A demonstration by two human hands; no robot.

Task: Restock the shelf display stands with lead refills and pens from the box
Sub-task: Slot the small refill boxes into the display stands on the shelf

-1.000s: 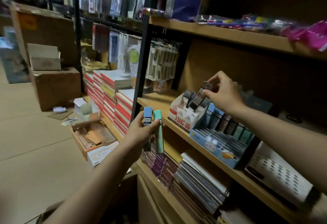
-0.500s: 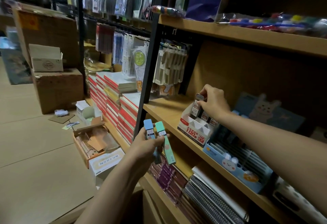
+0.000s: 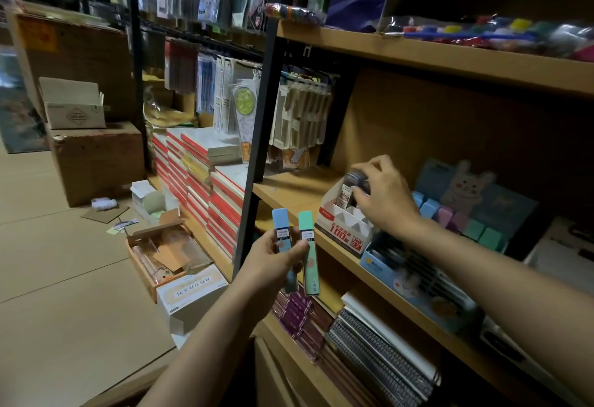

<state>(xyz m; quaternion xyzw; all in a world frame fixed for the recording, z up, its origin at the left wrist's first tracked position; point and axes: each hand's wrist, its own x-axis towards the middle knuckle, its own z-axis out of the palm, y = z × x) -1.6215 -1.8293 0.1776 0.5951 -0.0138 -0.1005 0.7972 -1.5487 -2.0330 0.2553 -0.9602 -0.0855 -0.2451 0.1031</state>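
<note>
Head view: right hand seats a grey lead-refill case in the white display stand; beside that stand, left hand grips the blue refill and green refill left to shelve.

two lead refill cases side by side in left hand, in front of the shelf edge. right hand over white display stand on shelf, touching a refill in it, probably back row. second display stand just right. open box on floor, left of shelf.
</note>
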